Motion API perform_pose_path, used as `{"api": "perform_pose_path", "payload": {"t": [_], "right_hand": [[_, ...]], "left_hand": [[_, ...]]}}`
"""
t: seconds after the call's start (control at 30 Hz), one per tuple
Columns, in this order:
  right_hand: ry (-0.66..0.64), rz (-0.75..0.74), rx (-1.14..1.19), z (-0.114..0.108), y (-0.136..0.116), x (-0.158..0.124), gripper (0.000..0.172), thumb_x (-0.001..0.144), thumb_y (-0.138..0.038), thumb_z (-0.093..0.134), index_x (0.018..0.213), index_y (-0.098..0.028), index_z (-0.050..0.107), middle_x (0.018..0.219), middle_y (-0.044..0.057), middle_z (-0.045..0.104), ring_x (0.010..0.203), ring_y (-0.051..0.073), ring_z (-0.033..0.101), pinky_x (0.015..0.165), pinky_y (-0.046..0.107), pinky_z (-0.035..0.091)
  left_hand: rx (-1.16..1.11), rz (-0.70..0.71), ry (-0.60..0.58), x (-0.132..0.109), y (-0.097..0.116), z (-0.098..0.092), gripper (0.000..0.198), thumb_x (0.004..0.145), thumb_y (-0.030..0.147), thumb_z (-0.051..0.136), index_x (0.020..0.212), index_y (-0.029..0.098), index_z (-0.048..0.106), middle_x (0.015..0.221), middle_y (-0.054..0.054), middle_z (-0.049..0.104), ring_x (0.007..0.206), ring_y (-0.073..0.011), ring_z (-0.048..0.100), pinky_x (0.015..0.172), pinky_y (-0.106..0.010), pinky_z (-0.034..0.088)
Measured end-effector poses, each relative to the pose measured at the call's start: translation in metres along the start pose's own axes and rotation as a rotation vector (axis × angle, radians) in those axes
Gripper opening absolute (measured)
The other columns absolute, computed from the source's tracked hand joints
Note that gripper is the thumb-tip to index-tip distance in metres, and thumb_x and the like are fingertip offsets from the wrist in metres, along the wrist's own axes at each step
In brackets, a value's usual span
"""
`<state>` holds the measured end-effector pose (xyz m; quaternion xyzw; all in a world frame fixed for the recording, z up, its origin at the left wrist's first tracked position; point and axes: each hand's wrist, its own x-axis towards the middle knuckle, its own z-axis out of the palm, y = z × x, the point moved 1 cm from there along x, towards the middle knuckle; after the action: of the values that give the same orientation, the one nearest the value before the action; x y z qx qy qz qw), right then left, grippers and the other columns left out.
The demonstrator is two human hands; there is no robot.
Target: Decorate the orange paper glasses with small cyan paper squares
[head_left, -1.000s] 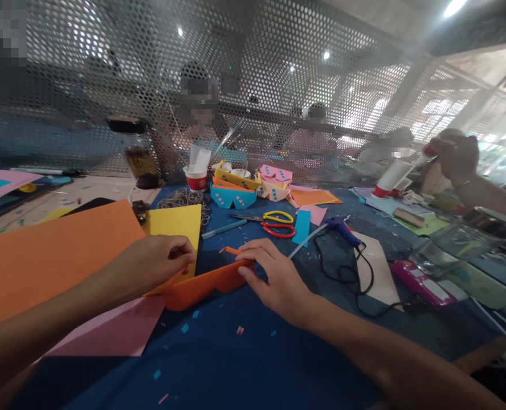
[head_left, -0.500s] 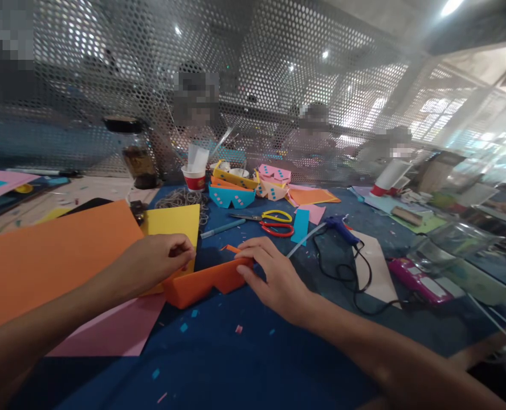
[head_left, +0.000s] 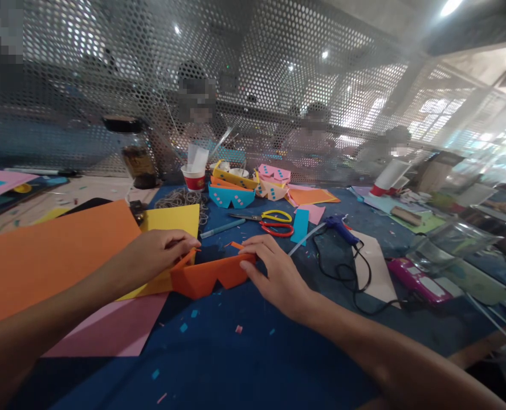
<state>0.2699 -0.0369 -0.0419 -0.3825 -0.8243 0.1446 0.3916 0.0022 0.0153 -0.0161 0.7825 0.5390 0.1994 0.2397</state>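
Observation:
A pair of orange paper glasses (head_left: 197,280) stands on the blue tabletop between my hands, its notched nose edge facing down. My left hand (head_left: 174,246) pinches the folded-back temple strip at its left side. At the other end, my right hand (head_left: 272,270) grips the corner, thumb in front and fingers behind. An orange strip end sticks out past those fingers. Beneath my left forearm lie sheets of orange paper (head_left: 56,256), yellow paper (head_left: 171,219) and pink paper (head_left: 111,330). Small blue and pink paper bits are scattered in front.
Beyond the hands lie scissors (head_left: 276,216), a blue pen (head_left: 223,229) and a blue paper strip (head_left: 301,226). Finished-looking blue paper glasses (head_left: 231,196) stand by a paper cup (head_left: 194,179). A corded glue gun (head_left: 341,229) and a magenta box (head_left: 419,279) are at right.
My left hand has moved slightly right and closed on the left temple strip, which now folds back. The glasses have shifted a little right and tilted more upright.

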Motion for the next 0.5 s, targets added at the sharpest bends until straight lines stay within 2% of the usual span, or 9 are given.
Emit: {"api": "perform_pose_path", "payload": {"t": [0.17,0.3,0.4,0.5], "right_hand": [[-0.011,0.055,-0.043,0.001,0.004,-0.0006,0.018,0.099,-0.017,0.059,0.117,-0.02,0.061,0.124,0.009,0.062,0.12,0.02,0.06,0.106,0.038,0.052],[-0.02,0.1,-0.065,0.0016,0.0062,-0.0004,0.019,0.098,-0.017,0.059,0.117,-0.02,0.061,0.123,0.009,0.062,0.116,0.021,0.062,0.102,0.04,0.054],[-0.036,0.129,-0.075,0.002,0.0069,-0.0002,0.019,0.098,-0.017,0.059,0.117,-0.021,0.061,0.123,0.008,0.062,0.115,0.022,0.063,0.1,0.041,0.054],[-0.048,0.15,-0.088,0.0018,0.0063,-0.0001,0.02,0.098,-0.018,0.059,0.118,-0.021,0.061,0.123,0.008,0.062,0.115,0.023,0.063,0.099,0.042,0.055]], "left_hand": [[-0.01,-0.063,0.017,-0.0017,0.0015,0.0011,0.047,0.092,0.063,0.051,0.103,0.025,0.078,0.113,-0.007,0.08,0.104,-0.0323,0.07,0.088,-0.039,0.051],[0.009,-0.072,0.009,-0.003,0.0022,0.0026,0.05,0.092,0.065,0.049,0.105,0.024,0.076,0.116,-0.01,0.077,0.102,-0.0316,0.069,0.088,-0.041,0.051],[0.005,-0.049,0.004,-0.005,0.0028,0.0015,0.045,0.089,0.063,0.055,0.103,0.025,0.076,0.117,-0.009,0.075,0.096,-0.0291,0.069,0.082,-0.037,0.053],[-0.048,-0.04,-0.052,-0.0078,0.0038,-0.0004,0.044,0.083,0.062,0.064,0.104,0.025,0.074,0.115,-0.009,0.074,0.093,-0.0282,0.068,0.078,-0.035,0.054]]}}
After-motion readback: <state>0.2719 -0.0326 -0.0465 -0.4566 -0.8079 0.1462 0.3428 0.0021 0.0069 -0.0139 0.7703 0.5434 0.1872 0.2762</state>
